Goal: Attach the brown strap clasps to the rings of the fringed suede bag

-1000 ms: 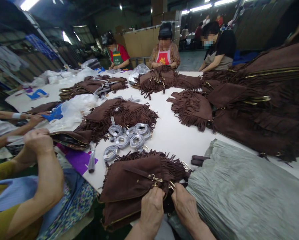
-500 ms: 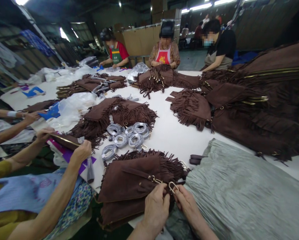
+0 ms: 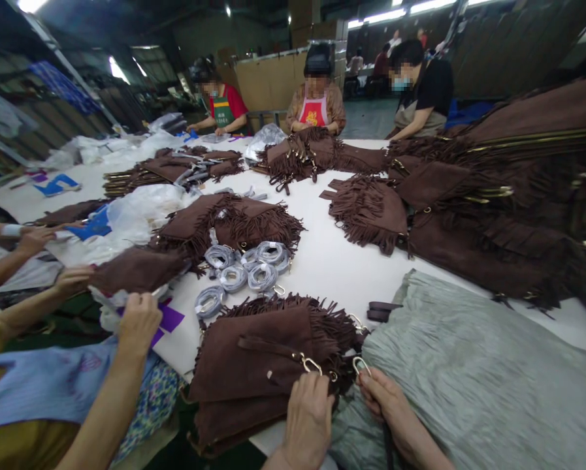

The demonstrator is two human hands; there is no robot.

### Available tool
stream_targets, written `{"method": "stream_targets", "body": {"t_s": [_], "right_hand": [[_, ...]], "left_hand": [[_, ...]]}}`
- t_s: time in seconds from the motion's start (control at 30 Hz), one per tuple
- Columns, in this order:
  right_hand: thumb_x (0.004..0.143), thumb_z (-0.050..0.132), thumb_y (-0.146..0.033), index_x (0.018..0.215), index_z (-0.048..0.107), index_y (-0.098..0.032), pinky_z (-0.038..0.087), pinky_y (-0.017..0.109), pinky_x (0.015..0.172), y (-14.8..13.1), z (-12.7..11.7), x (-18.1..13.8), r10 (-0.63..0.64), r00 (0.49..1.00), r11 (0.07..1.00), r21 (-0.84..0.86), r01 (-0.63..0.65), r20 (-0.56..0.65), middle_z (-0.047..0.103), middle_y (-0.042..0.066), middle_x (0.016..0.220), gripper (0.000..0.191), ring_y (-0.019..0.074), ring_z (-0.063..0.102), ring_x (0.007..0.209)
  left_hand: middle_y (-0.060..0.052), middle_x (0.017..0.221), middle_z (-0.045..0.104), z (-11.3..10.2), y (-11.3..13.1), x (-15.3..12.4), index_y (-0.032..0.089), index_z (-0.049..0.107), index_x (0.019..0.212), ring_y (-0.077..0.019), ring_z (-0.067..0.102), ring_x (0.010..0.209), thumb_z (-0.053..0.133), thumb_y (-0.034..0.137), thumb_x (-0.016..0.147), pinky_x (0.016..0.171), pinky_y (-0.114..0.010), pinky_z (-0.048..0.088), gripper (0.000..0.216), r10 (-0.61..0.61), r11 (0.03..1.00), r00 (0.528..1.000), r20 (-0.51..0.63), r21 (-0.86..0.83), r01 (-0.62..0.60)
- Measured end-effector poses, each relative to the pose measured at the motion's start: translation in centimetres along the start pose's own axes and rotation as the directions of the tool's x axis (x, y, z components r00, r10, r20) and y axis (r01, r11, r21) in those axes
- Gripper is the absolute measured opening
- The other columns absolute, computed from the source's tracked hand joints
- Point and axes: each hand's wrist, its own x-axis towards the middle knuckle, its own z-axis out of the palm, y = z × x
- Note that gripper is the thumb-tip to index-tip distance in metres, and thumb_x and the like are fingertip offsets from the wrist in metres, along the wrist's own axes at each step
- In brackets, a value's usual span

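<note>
A stack of brown suede fringed bags (image 3: pixel 258 365) lies at the table's near edge. My left hand (image 3: pixel 308 418) rests closed on the top bag, its fingers next to a gold ring fitting (image 3: pixel 311 364). My right hand (image 3: pixel 387 401) is closed in a pinch on a gold clasp (image 3: pixel 360 364), held just right of the bag, with a dark strap running down from it. A pile of grey-green crinkled paper (image 3: pixel 479 378) lies under and right of my right hand.
Several coiled grey wrapped straps (image 3: pixel 246 267) lie beyond the bag on the white table (image 3: pixel 332 261). Big heaps of brown fringed bags (image 3: pixel 493 202) fill the right side. A co-worker's hands (image 3: pixel 136 320) at left handle another brown bag. Three people work at the far end.
My right hand has drawn the gold clasp away from the bag to the right, and my left hand has slid lower on the bag. The co-worker at left has laid a brown bag flat.
</note>
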Motion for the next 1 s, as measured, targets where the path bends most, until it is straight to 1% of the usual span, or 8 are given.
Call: {"method": "stream_targets", "body": {"t_s": [0.03,0.1,0.17,0.27,0.4,0.5,0.7,1.0], "right_hand": [[0.067,0.054,-0.058,0.069,0.041,-0.019,0.009,0.022,0.041,0.2,-0.2,0.0,0.004,1.0,1.0,-0.007,-0.004,-0.024,0.027,-0.009,0.052,0.041,0.0038,0.019,0.041],[0.066,0.053,-0.059,0.067,0.041,-0.019,0.01,0.022,0.041,0.8,-0.3,-0.1,0.009,1.0,1.0,-0.022,-0.01,-0.027,0.028,-0.009,0.051,0.042,0.0038,0.02,0.04],[0.067,0.052,-0.061,0.068,0.042,-0.019,0.01,0.022,0.041,1.3,0.0,-0.1,0.006,1.0,0.999,-0.032,-0.006,-0.001,0.028,-0.009,0.05,0.043,0.0039,0.02,0.04],[0.068,0.049,-0.063,0.069,0.042,-0.019,0.01,0.023,0.04,2.0,0.7,0.4,0.008,0.999,0.999,-0.042,-0.006,0.044,0.028,-0.009,0.049,0.044,0.0043,0.019,0.039],[0.069,0.044,-0.066,0.065,0.038,-0.02,0.012,0.024,0.04,2.5,1.5,2.0,-0.058,0.996,0.988,-0.139,0.067,0.072,0.026,-0.009,0.048,0.046,0.0056,0.018,0.04],[0.066,0.041,-0.069,0.061,0.035,-0.021,0.015,0.025,0.042,2.6,1.9,3.4,-0.138,0.99,0.964,-0.225,0.143,0.039,0.026,-0.008,0.049,0.049,0.007,0.021,0.042],[0.069,0.038,-0.065,0.059,0.033,-0.022,0.017,0.026,0.044,2.6,2.1,4.5,-0.163,0.986,0.954,-0.251,0.162,0.017,0.027,-0.007,0.051,0.045,0.0088,0.023,0.046],[0.073,0.036,-0.062,0.063,0.035,-0.021,0.026,0.026,0.052,2.7,2.1,4.7,-0.221,0.973,0.93,-0.287,0.23,0.064,0.031,-0.005,0.057,0.042,0.0107,0.029,0.054]], "left_hand": [[-0.008,0.091,0.058,0.7,-0.3,-0.7,0.014,0.055,0.098,-0.0203,0.05,0.082,0.033,0.017,0.083,0.07,-0.033,0.037,0.027,0.101,0.99,0.993,-0.068,0.108,-0.094],[-0.009,0.094,0.058,1.6,-0.9,-1.4,0.013,0.054,0.103,-0.0205,0.049,0.082,0.034,0.016,0.083,0.071,-0.035,0.035,0.028,0.25,0.934,0.96,-0.127,0.291,-0.205],[-0.008,0.093,0.058,1.9,-1.3,-1.1,0.013,0.055,0.098,-0.0195,0.049,0.082,0.035,0.016,0.085,0.073,-0.036,0.033,0.025,0.324,0.883,0.937,-0.132,0.398,-0.25],[-0.007,0.088,0.058,1.8,-1.8,-0.1,0.012,0.056,0.096,-0.0186,0.048,0.082,0.034,0.017,0.086,0.076,-0.038,0.03,0.024,0.364,0.848,0.925,-0.11,0.45,-0.281],[-0.006,0.079,0.055,1.4,-2.2,0.7,0.01,0.055,0.096,-0.0189,0.046,0.075,0.033,0.013,0.084,0.075,-0.038,0.029,0.025,0.392,0.824,0.919,-0.047,0.462,-0.328],[-0.003,0.069,0.05,1.2,-2.1,1.4,0.012,0.055,0.084,-0.018,0.043,0.068,0.036,0.011,0.081,0.072,-0.036,0.029,0.019,0.409,0.837,0.909,-0.076,0.429,-0.341],[0.0,0.059,0.045,0.9,-1.4,2.8,0.018,0.045,0.062,-0.0175,0.038,0.063,0.044,0.014,0.079,0.068,-0.035,0.026,0.017,0.358,0.892,0.926,-0.117,0.338,-0.302],[-0.001,0.061,0.044,1.1,-2.0,2.9,0.017,0.045,0.062,-0.0174,0.037,0.064,0.041,0.011,0.079,0.067,-0.034,0.026,0.019,0.404,0.889,0.914,-0.05,0.255,-0.379]]}}
